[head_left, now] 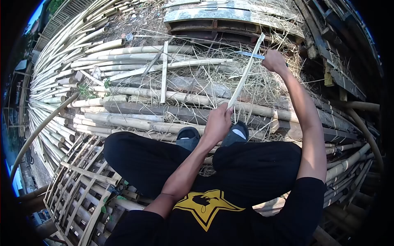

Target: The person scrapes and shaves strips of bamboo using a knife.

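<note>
A pale split bamboo strip (pixel 247 73) slants up and to the right in front of me. Its near end is gripped in my left hand (pixel 219 121), the fingers closed round it and the thumb along the end. Farther out, my right hand (pixel 274 61) is closed on a knife, its handle mostly hidden in the fist. The knife blade (pixel 251 54) points left and crosses the strip near its far end; it looks to be against the strip. Thin bamboo shavings (pixel 262 88) lie all around beneath both hands.
Bamboo poles (pixel 143 94) lie across the ground before my feet, with more stacked at the left (pixel 45 106). A loose bamboo slat (pixel 164 74) rests on them. A wooden pallet (pixel 230 16) stands beyond. At lower left is a woven bamboo frame (pixel 82 184).
</note>
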`<state>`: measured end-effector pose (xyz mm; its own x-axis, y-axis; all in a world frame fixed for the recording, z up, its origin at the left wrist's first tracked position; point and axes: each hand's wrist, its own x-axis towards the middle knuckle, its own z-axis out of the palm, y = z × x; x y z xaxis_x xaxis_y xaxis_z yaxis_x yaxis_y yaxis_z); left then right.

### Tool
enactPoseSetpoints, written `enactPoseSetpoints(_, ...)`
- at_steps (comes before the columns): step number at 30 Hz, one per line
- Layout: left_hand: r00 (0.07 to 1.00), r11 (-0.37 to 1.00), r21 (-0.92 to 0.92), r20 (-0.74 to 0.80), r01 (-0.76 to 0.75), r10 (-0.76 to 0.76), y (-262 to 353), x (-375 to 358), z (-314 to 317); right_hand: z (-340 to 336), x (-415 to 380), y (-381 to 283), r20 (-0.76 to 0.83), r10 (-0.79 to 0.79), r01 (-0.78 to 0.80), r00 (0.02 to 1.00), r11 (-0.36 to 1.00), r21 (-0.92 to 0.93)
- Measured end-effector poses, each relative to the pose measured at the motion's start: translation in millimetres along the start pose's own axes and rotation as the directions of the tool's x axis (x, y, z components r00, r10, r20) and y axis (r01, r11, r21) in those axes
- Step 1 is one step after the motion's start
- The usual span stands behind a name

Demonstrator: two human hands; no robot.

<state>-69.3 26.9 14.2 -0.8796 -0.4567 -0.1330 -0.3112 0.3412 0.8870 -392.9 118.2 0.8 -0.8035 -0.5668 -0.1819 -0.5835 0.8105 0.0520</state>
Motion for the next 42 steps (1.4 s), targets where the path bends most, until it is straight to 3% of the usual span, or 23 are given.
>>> enactPoseSetpoints(5, 0.997, 0.996, -0.067, 0.063, 0.055, -0.05, 1, -6, -2, 0, 2, 8, 0.028, 0.014, -0.013, 1.0, 0.999, -0.029)
enactPoseSetpoints(7, 0.997, 0.997, -0.06, 0.058, 0.045, -0.042, 3, -10, -1, -7, 10, 13, 0.124, -0.027, 0.044, 0.992, 0.99, -0.135)
enactPoseSetpoints(8, 0.996, 0.998, -0.015, 0.075, 0.055, -0.053, 6, -15, -3, -9, 5, 22, 0.014, 0.068, -0.067, 0.998, 0.998, -0.005)
enactPoseSetpoints(14, 0.983, 0.995, -0.023, 0.156, 0.101, -0.096, 11, -36, -12, -20, -2, 33, 0.066, 0.179, -0.179, 0.982, 0.984, -0.007)
enactPoseSetpoints(15, 0.985, 0.995, -0.023, 0.147, 0.096, -0.091, 12, -39, -9, -25, -7, 37, -0.001, 0.13, -0.13, 0.991, 0.991, -0.023)
enactPoseSetpoints(17, 0.984, 0.994, -0.016, 0.148, 0.106, -0.103, 8, -53, -10, -21, -5, 35, 0.023, 0.088, -0.087, 0.996, 0.996, -0.035)
enactPoseSetpoints(19, 0.993, 0.998, -0.062, 0.118, 0.033, -0.026, 11, -52, -18, -20, -7, 33, -0.019, 0.049, -0.05, 0.999, 0.997, -0.057)
enactPoseSetpoints(20, 0.979, 0.992, -0.036, 0.166, 0.123, -0.115, 16, -56, -21, -16, -6, 32, 0.014, 0.041, -0.041, 0.999, 0.998, -0.054)
enactPoseSetpoints(25, 0.992, 0.994, -0.031, 0.076, 0.107, -0.104, -13, -65, -24, 2, 5, 19, 0.025, -0.081, 0.083, 0.996, 0.987, -0.136)
enactPoseSetpoints(27, 0.99, 0.994, -0.001, 0.085, 0.109, -0.109, -20, -64, -23, 4, 0, 13, -0.003, -0.053, 0.052, 0.999, 0.997, -0.048)
enactPoseSetpoints(29, 0.991, 0.994, -0.02, 0.084, 0.104, -0.102, -28, -60, -20, 4, -3, 18, 0.109, -0.046, 0.046, 0.993, 0.999, 0.009)
enactPoseSetpoints(31, 0.986, 0.994, -0.015, 0.131, 0.107, -0.104, -24, -53, -23, 17, 0, 31, 0.112, -0.05, 0.041, 0.992, 0.996, 0.085)
enactPoseSetpoints(34, 0.98, 0.992, 0.006, 0.154, 0.125, -0.124, -29, -50, -23, 40, 10, 45, 0.162, -0.123, 0.051, 0.979, 0.92, 0.389)
enactPoseSetpoints(35, 0.979, 0.991, 0.002, 0.156, 0.13, -0.129, -29, -51, -23, 43, 13, 52, 0.168, -0.123, 0.05, 0.978, 0.921, 0.387)
enactPoseSetpoints(36, 0.98, 0.991, 0.011, 0.149, 0.134, -0.134, -28, -50, -24, 23, 7, 46, 0.426, -0.099, -0.179, 0.899, 0.804, 0.566)
enactPoseSetpoints(37, 0.98, 0.99, 0.019, 0.141, 0.139, -0.141, -28, -50, -25, 11, 0, 41, 0.648, -0.141, -0.433, 0.748, 0.636, 0.638)
enactPoseSetpoints(38, 0.979, 0.989, 0.024, 0.146, 0.144, -0.146, -31, -50, -25, 11, -6, 40, 0.666, -0.173, -0.483, 0.726, 0.562, 0.672)
enactPoseSetpoints(41, 0.987, 0.993, 0.015, 0.112, 0.114, -0.115, -35, -51, -22, 15, -12, 29, 0.713, -0.126, -0.566, 0.69, 0.521, 0.639)
enactPoseSetpoints(42, 0.987, 0.993, 0.018, 0.109, 0.117, -0.119, -38, -53, -21, 28, -4, 32, 0.659, -0.088, -0.475, 0.747, 0.623, 0.621)
